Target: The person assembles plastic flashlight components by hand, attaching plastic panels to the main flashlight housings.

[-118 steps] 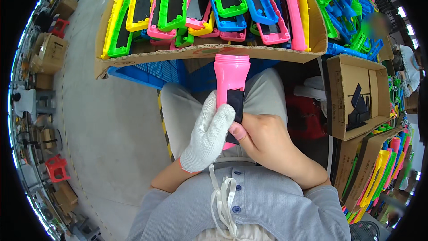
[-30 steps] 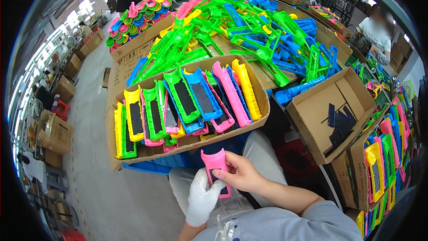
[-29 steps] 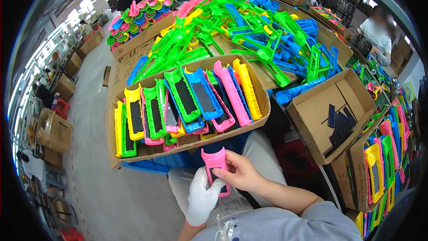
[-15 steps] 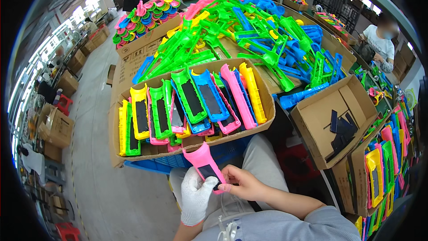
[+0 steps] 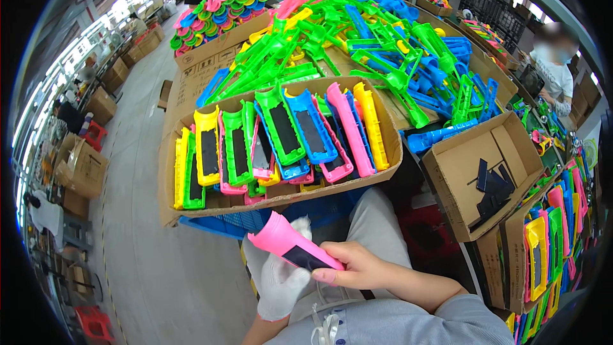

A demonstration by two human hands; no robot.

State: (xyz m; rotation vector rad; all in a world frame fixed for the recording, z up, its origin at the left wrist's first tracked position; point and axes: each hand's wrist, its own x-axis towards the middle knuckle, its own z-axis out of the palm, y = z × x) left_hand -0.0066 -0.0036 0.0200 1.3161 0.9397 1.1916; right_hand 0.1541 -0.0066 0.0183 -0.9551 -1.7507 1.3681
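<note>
A pink plastic housing (image 5: 281, 232) with a flared end and a dark rectangular panel (image 5: 305, 257) set in its face is held over my lap, its flared end tilted up to the left. My left hand (image 5: 281, 284), in a white knit glove, is closed round it from behind and below; the glove's fingertips show past its upper side. My bare right hand (image 5: 354, 265) grips the narrow end, thumb and fingers on opposite sides. Just beyond, a cardboard box (image 5: 281, 203) holds upright housings in green, blue, yellow and pink, many with dark panels.
Green, blue and pink plastic parts (image 5: 383, 57) are heaped behind the box. To the right, a cardboard tray (image 5: 511, 147) contains several dark strips (image 5: 491, 182). Another box of housings (image 5: 539, 255) stands far right. A blue crate (image 5: 217, 229) sits under the front box. Other people work farther back.
The pink housing has turned so its flared end points left and its panel faces more downward. My gloved hand has shifted round behind it. The view has moved slightly.
</note>
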